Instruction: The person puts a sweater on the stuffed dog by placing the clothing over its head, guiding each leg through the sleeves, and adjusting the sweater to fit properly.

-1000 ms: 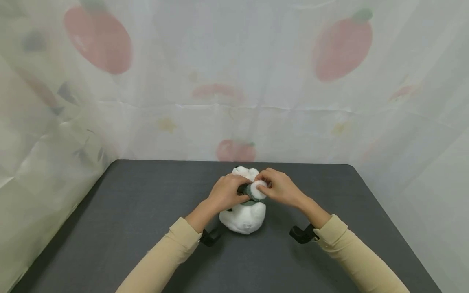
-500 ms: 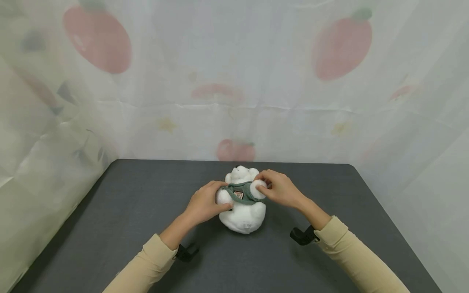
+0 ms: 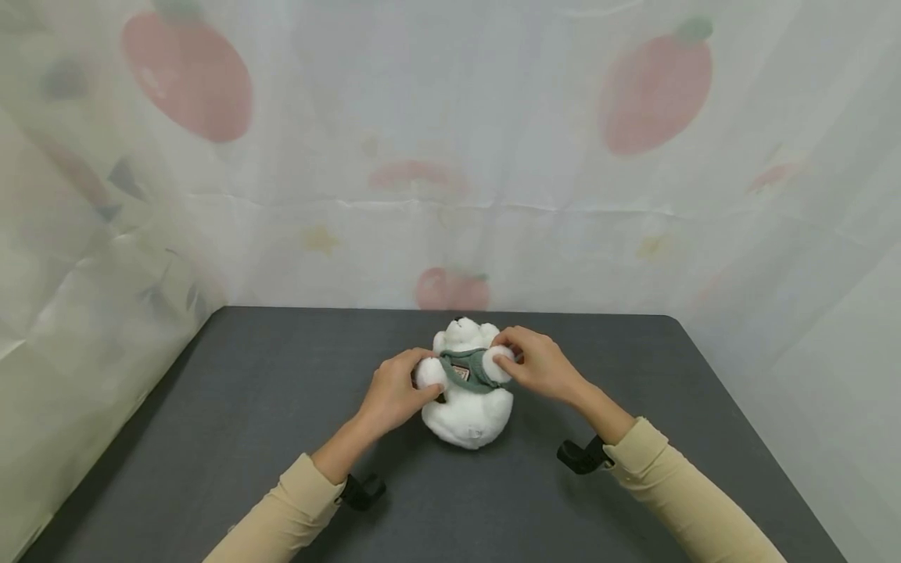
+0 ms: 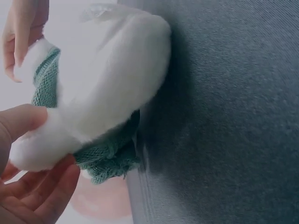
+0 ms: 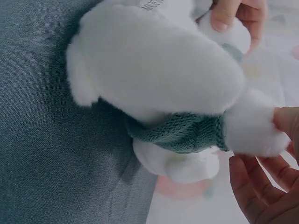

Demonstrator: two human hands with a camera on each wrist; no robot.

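A white plush bear (image 3: 468, 407) in a small green knitted sweater (image 3: 466, 371) lies on its back on the dark grey table (image 3: 246, 407), head away from me. My left hand (image 3: 397, 391) pinches the bear's arm on the left side (image 4: 39, 149). My right hand (image 3: 538, 363) pinches the bear's other arm (image 5: 254, 130). The green sweater (image 5: 182, 133) is bunched round the chest between the two arms. In the left wrist view the sweater (image 4: 110, 156) shows under the white body (image 4: 112, 84).
A pale curtain printed with red fruit (image 3: 655, 90) hangs behind and to both sides of the table. The table's far edge (image 3: 450, 310) runs just behind the bear. Black wrist camera mounts (image 3: 580, 453) sit under both cream sleeves.
My left hand has moved off the bear's chest to the left and now holds the bear's left-side arm, uncovering the sweater front. The right hand has kept its hold.
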